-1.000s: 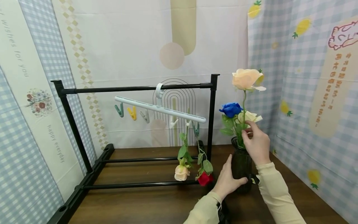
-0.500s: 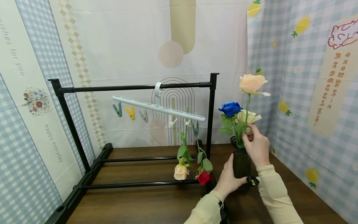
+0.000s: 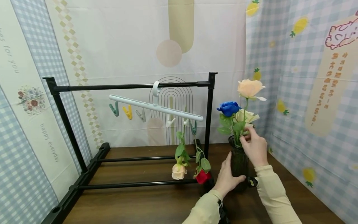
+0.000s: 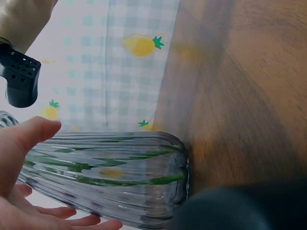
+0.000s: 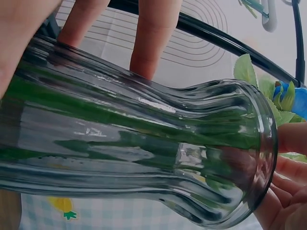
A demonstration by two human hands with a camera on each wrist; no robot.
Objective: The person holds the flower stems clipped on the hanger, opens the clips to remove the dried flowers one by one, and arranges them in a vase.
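A ribbed glass vase [image 3: 239, 163] stands on the wooden table at the right, with green stems visible through its wall in the left wrist view. My left hand [image 3: 227, 175] holds it low down, thumb on one side and fingers on the other. At the vase mouth, my right hand [image 3: 255, 144] pinches the stem of a tall peach rose [image 3: 250, 88]. Close beside that stem are a blue rose [image 3: 229, 108] and a cream rose [image 3: 246, 116], their leaves over the rim. The right wrist view shows the right fingertips right at the glass rim [image 5: 268, 143].
A black rack [image 3: 131, 86] stands left of the vase, bearing a pale blue clip hanger [image 3: 156, 107]. Clipped upside down from it hang a peach rose [image 3: 179, 171] and a red rose [image 3: 203, 176]. Patterned cloth [image 3: 296, 93] encloses the table [image 3: 134, 207].
The tall peach rose has come down lower into the vase, with my right hand on its stem. My left hand keeps its hold on the vase. The head view has shifted slightly.
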